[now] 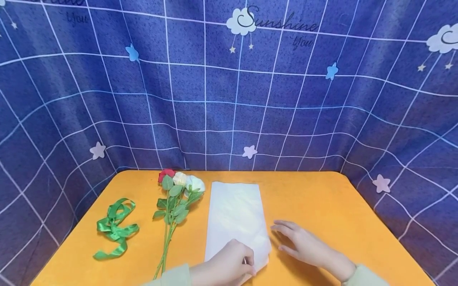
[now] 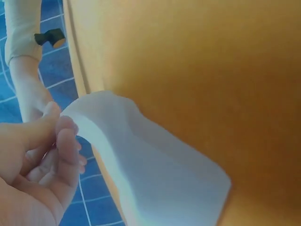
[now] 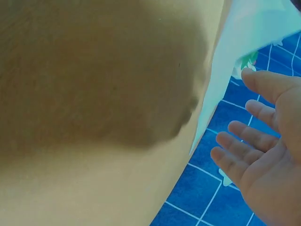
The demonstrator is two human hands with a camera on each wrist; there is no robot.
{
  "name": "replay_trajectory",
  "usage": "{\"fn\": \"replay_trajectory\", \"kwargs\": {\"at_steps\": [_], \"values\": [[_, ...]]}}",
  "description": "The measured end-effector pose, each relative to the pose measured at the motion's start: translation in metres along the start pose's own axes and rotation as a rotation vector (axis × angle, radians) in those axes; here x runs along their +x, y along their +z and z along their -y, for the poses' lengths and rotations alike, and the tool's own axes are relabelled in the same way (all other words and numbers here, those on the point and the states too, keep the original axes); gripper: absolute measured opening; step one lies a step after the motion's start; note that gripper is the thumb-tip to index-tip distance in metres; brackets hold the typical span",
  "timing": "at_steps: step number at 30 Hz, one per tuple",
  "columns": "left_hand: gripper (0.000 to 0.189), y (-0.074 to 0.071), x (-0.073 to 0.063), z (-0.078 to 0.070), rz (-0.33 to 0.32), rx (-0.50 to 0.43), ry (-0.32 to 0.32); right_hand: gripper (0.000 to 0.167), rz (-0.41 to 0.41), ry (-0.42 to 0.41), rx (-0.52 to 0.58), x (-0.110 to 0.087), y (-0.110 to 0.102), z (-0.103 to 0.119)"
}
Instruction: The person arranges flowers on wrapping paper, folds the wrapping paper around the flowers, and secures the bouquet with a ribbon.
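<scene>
A long strip of folded white paper (image 1: 236,210) lies on the orange table, its near right edge raised. My left hand (image 1: 227,262) pinches the paper near its front end between thumb and fingers. The left wrist view shows those fingertips (image 2: 66,127) at the end of the curving paper (image 2: 155,160). To the right of the paper hovers my right hand (image 1: 304,243), fingers spread and holding nothing. In the right wrist view its palm (image 3: 275,165) faces the table, with the paper's edge (image 3: 221,80) beyond the fingers.
Left of the paper lie a red rose (image 1: 166,174), a cream rose (image 1: 179,178) and a white rose (image 1: 195,184) with green stems (image 1: 166,242). Farther left is a loose green ribbon (image 1: 114,230). A blue gridded curtain (image 1: 214,115) surrounds the table (image 1: 315,194).
</scene>
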State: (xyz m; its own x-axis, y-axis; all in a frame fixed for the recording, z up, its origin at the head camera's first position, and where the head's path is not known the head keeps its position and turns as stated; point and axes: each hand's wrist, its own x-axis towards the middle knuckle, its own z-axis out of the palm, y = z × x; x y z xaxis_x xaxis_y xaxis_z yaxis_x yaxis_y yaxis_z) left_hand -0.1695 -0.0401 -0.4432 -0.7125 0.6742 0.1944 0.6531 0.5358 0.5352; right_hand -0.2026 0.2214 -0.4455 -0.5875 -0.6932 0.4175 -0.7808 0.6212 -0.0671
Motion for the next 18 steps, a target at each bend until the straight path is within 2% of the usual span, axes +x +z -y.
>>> {"fn": "replay_trajectory", "kwargs": {"at_steps": [4,7,13,18], "values": [[0.016,-0.010,-0.005,-0.002,-0.078,-0.079,-0.030,0.044,0.039,-0.009,-0.008,0.003,-0.001,0.003],[0.018,-0.018,-0.011,-0.001,-0.167,-0.114,-0.022,0.041,0.055,-0.010,-0.023,0.006,0.000,0.005],[0.020,-0.031,-0.026,0.007,-0.393,-0.093,0.040,0.040,0.112,-0.046,-0.013,0.015,0.010,0.012],[0.023,-0.039,-0.035,0.010,-0.527,-0.073,0.081,0.044,0.245,-0.110,0.051,0.020,0.020,0.019]]}}
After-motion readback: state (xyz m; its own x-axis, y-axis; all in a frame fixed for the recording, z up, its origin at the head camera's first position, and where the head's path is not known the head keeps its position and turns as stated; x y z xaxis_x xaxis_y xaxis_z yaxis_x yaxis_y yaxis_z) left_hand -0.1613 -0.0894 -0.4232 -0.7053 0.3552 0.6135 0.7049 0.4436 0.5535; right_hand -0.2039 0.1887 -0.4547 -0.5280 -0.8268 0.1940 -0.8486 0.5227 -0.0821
